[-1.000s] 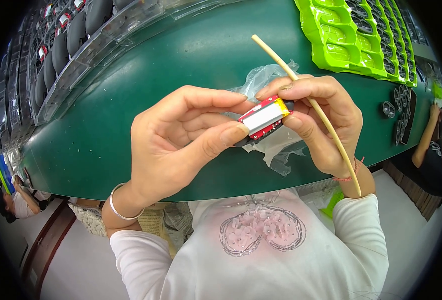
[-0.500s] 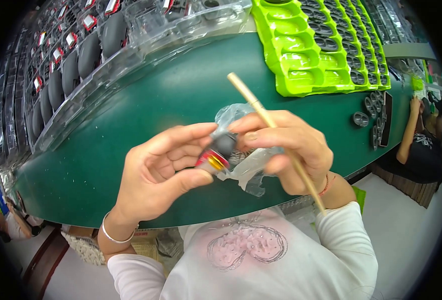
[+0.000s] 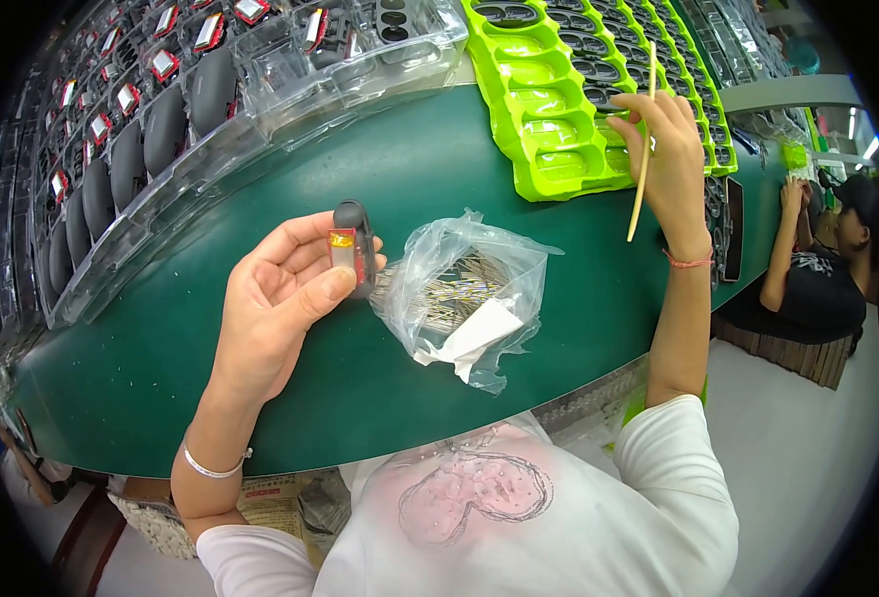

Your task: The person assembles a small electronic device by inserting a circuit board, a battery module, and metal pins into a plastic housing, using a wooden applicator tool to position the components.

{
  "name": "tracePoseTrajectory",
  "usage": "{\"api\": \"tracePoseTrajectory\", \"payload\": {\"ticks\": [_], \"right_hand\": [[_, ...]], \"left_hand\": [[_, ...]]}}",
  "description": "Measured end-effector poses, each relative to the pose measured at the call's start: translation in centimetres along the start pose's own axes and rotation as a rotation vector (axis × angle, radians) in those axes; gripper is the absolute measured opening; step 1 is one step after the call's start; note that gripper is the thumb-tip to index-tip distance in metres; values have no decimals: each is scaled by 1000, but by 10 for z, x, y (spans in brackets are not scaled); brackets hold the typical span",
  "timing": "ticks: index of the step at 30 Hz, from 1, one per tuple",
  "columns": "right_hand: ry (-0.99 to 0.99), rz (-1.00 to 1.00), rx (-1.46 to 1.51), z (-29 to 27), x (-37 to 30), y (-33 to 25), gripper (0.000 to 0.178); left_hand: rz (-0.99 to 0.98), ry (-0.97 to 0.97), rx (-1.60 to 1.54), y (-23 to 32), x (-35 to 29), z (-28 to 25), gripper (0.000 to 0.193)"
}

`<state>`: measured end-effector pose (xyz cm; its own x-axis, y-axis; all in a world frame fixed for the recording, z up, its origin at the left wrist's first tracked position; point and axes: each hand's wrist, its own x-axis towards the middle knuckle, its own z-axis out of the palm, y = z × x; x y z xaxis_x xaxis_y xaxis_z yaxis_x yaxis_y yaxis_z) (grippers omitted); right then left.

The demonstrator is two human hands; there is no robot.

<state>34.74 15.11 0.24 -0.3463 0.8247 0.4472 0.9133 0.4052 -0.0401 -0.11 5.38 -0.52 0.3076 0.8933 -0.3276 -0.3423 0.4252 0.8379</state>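
My left hand (image 3: pixel 275 298) pinches a small black earphone-case-like shell (image 3: pixel 360 261) between thumb and fingers. On it show a red circuit board and a silver battery with yellow tape. To its right, a clear plastic bag (image 3: pixel 534 274) lies on the bench, full of thin metal pins (image 3: pixel 449 308) with a white paper slip (image 3: pixel 484 333) on top. My right hand (image 3: pixel 668 149) is over the near right part of the bright green tray (image 3: pixel 529 184), holding a slim wooden stick (image 3: pixel 638 199) against the palm. Its thumb and fingertip reach toward the black oval frames (image 3: pixel 598 72); whether they touch one is unclear.
Clear plastic trays (image 3: pixel 250 129) with black shells and red boards fill the far left of the green bench (image 3: pixel 161 378). At right lies a dark flat phone-like slab (image 3: pixel 734 231) beside loose black parts. Another person (image 3: pixel 817 269) sits beyond the right end.
My right hand has gone from the bag up and right to the green tray, stick still held. My left hand has shifted left with the black shell, which now stands more upright.
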Motion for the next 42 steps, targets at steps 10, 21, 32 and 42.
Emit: {"api": "tracePoseTrajectory", "payload": {"ticks": [10, 21, 32, 42], "right_hand": [[-4, -103, 71, -4, 8, -5, 20], [-526, 87, 1853, -9, -10, -129, 22], [-401, 354, 1771, -11, -29, -169, 45], [-305, 238, 1858, -1, -38, -163, 44]], "left_hand": [[-20, 46, -52, 1, -10, -6, 45], [65, -253, -284, -1, -23, 3, 48], [1050, 69, 1034, -20, -31, 20, 40], [884, -44, 917, -16, -27, 24, 41]]}}
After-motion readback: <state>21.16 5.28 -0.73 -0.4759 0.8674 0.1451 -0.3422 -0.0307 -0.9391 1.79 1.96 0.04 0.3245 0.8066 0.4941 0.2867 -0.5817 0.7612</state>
